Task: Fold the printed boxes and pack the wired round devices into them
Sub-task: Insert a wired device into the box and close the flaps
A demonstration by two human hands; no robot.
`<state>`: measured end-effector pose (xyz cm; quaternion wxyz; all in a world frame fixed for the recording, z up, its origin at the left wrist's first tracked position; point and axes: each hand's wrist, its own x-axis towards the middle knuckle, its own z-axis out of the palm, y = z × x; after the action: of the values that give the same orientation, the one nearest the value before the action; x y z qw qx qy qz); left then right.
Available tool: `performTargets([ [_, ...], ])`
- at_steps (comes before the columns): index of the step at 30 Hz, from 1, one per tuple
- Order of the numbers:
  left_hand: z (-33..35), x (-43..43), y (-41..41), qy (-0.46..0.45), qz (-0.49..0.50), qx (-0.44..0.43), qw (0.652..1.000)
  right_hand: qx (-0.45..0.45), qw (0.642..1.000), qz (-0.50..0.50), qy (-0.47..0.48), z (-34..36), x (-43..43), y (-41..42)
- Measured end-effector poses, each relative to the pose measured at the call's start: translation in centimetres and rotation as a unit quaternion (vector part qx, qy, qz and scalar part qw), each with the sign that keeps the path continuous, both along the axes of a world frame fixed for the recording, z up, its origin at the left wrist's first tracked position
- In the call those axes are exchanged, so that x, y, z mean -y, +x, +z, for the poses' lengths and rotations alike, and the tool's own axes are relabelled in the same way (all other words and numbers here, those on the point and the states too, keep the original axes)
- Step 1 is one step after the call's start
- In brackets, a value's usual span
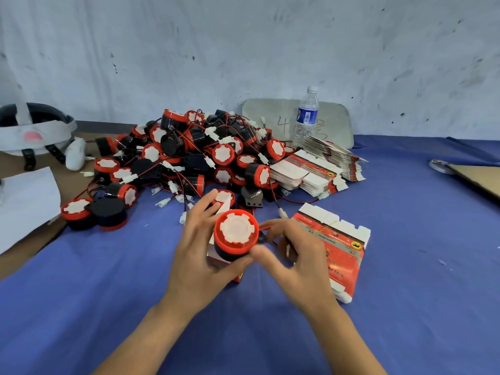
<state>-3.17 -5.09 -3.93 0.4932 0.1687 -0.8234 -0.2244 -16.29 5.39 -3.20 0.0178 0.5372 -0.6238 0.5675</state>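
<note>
I have the left hand (194,250) wrapped round an erected box (215,259), thumb across the near side and fingers up behind it. That grip holds the box mouth-up just above the surface (405,293), so the opening faces the load.

The device (235,234) sits in that mouth, roughly half in by my reading, its lower body hidden by the box and thumb. It is in the middle of the view, between both hands.

The right hand (300,255) is curled, its fingertips pinching the red wire (266,228) right beside the device's black side tab. A white connector shows inside the curl of the fingers. I judge the lead is gathered this way so it goes in with the body and does not snag on the rim or hang out.

The device is a short drum, black below with a bright red collar. A white notched cap on top faces the camera. The box is white card with red print low on its corner.

Flat boxes (338,247) lie just beside the right hand, within easy reach for the next fold. The pile (184,158) of loose devices, wires tangled, sits beyond the hands, with more flat stacks (313,174) to its right.
</note>
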Motion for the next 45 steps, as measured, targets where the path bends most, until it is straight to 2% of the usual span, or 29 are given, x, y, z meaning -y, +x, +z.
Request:
performTargets([
  [5,0.0,-0.1,0.0,-0.034,0.028,0.026,0.999,-0.009,1.0,-0.007,0.025,0.0,0.0,0.4],
  [7,-0.1,-0.4,0.0,-0.035,0.035,0.042,0.998,-0.049,0.998,-0.024,0.023,-0.1,0.0,0.3],
  [10,-0.6,-0.6,-0.4,-0.042,0.036,0.065,0.996,-0.168,0.982,-0.089,-0.005,-0.3,0.2,0.5],
  [14,-1.1,-0.4,-0.6,-0.038,0.042,0.088,0.994,-0.197,0.969,-0.146,-0.022,-0.4,0.4,1.0],
  [16,-1.4,-0.4,-0.7,-0.006,0.037,0.095,0.995,-0.176,0.973,-0.151,-0.015,-0.5,0.5,1.2],
  [20,-2.7,-0.3,-1.2,0.088,0.028,0.081,0.992,-0.069,0.988,-0.135,-0.017,-0.4,0.5,0.9],
  [24,-3.1,0.1,-1.3,0.187,-0.004,0.074,0.98,0.12,0.992,-0.032,-0.01,0.0,0.2,0.4],
  [26,-2.8,-0.2,-1.4,0.198,-0.056,0.06,0.977,0.138,0.99,0.015,0.001,-0.1,0.2,0.5],
  [29,-3.0,-0.3,-1.5,0.226,-0.119,0.057,0.965,0.099,0.994,0.021,0.051,-0.5,0.5,0.5],
  [34,-3.2,-0.2,-1.3,0.228,-0.134,0.075,0.962,-0.003,0.988,-0.074,0.133,-1.1,0.5,-0.2],
  [41,-3.0,-0.3,-1.1,0.158,-0.138,0.116,0.971,-0.077,0.979,-0.021,0.188,-2.0,0.8,-0.9],
  [45,-2.6,-0.3,-0.7,0.116,-0.082,0.169,0.975,-0.1,0.976,-0.018,0.194,-1.7,0.7,-0.6],
])
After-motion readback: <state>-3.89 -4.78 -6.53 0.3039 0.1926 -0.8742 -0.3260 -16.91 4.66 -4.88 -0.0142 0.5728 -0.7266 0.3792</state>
